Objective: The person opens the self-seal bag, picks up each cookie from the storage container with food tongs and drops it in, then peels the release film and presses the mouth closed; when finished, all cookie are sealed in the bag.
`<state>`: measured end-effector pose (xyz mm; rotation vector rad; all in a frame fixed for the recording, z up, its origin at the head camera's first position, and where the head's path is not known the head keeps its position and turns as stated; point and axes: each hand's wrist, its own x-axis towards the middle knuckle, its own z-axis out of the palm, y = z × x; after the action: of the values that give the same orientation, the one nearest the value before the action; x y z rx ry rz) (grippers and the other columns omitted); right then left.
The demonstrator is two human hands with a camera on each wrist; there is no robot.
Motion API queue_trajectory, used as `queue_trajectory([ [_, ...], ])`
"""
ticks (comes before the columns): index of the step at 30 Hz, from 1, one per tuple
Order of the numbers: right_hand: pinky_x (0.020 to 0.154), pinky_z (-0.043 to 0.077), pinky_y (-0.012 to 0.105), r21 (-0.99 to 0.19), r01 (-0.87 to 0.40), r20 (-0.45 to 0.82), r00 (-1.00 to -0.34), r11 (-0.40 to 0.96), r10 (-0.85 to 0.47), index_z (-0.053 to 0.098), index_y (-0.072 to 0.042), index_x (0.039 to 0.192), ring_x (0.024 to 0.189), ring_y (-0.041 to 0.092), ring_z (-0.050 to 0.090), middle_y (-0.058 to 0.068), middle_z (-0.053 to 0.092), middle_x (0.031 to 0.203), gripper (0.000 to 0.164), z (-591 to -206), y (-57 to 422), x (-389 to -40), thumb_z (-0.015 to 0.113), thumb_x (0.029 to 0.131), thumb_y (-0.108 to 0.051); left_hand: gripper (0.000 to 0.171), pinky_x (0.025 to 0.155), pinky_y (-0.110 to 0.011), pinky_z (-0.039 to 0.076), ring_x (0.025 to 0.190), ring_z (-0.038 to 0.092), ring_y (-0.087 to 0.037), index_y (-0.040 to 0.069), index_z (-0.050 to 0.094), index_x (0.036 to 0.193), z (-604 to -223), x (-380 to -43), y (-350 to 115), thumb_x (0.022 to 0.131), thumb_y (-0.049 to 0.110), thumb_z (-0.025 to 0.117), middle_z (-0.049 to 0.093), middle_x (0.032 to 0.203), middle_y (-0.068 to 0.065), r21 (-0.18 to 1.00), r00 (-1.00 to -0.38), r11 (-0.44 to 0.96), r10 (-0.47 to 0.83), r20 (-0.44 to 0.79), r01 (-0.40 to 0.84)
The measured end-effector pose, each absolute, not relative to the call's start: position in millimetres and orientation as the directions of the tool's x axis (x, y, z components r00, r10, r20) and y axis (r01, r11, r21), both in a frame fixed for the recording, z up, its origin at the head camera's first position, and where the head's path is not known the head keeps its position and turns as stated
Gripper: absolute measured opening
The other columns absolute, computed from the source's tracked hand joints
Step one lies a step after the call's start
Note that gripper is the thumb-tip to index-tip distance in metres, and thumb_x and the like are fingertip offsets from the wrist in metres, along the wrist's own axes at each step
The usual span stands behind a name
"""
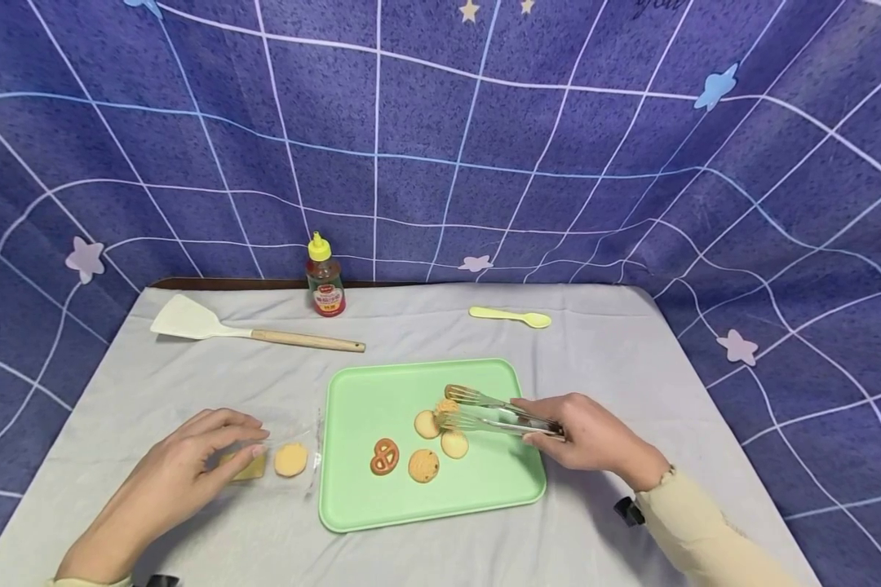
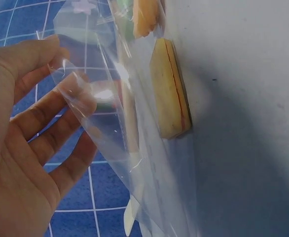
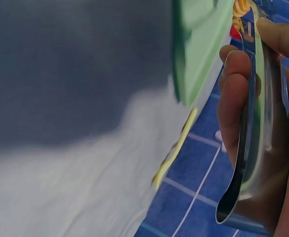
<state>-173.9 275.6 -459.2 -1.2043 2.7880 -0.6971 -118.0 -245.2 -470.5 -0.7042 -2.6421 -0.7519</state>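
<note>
One pair of metal tongs (image 1: 502,425), gripped in the right hand (image 1: 595,432), reaches over a pale green tray (image 1: 367,505); its forked tips flank a golden cookie (image 1: 446,409), though whether they squeeze it is unclear. Beside it on the tray lie two pale round cookies (image 1: 427,424), a speckled cookie (image 1: 423,465) and a pretzel (image 1: 385,456). Left of the tray, the left hand (image 1: 183,456) pinches a clear plastic bag (image 2: 154,173) containing a square sandwich biscuit (image 1: 252,468) and a round biscuit (image 1: 290,460). Farther back: squeeze bottle (image 1: 326,281), spatula (image 1: 257,333), yellow spoon (image 1: 510,315).

The left hand (image 1: 191,458) pinches, its other fingers (image 2: 73,165) loosely bent; the right hand (image 1: 589,434) grips with curled fingers.
</note>
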Motion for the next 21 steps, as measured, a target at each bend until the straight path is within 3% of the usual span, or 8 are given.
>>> queue_trajectory([
  [3,0.076,0.05,0.027,-0.409,-0.712,0.141,-0.667,0.571,-0.731,0.055,-0.013,0.131,0.087,0.003,0.059,-0.007,0.062,0.115,0.047,-457,260,-177,0.065,0.088,-0.031,0.025,0.088,-0.01,0.031,0.1,0.053,-0.009,0.031,0.069,0.098,-470,-118,-246,0.078,0.019,0.078,0.058,0.105,0.014,0.412,-0.832,0.739,0.37,0.413,0.533],
  [10,0.058,0.042,0.019,-0.419,-0.744,0.115,-0.613,0.521,-0.782,0.054,-0.016,0.132,0.059,0.0,0.047,-0.008,0.063,0.113,0.047,-454,218,-182,0.065,0.089,-0.032,0.025,0.087,-0.01,0.031,0.099,0.053,-0.008,0.033,0.068,0.098,-471,-117,-248,0.078,0.02,0.078,0.057,0.105,0.015,0.407,-0.834,0.744,0.37,0.41,0.53],
  [17,0.064,0.044,0.016,-0.401,-0.828,0.165,-0.486,0.392,-0.858,0.054,-0.011,0.131,0.065,0.0,0.051,-0.004,0.063,0.114,0.048,-455,176,-186,0.065,0.088,-0.031,0.025,0.087,-0.01,0.031,0.1,0.052,-0.009,0.033,0.068,0.098,-471,-115,-250,0.078,0.021,0.077,0.057,0.107,0.015,0.404,-0.839,0.752,0.364,0.404,0.521],
  [21,0.063,0.044,0.015,-0.389,-0.843,0.151,-0.456,0.372,-0.877,0.055,-0.012,0.131,0.065,-0.001,0.052,-0.004,0.064,0.112,0.046,-455,156,-188,0.062,0.09,-0.031,0.026,0.087,-0.01,0.031,0.1,0.053,-0.008,0.034,0.068,0.099,-471,-115,-251,0.079,0.02,0.077,0.057,0.106,0.016,0.406,-0.838,0.749,0.367,0.405,0.524],
])
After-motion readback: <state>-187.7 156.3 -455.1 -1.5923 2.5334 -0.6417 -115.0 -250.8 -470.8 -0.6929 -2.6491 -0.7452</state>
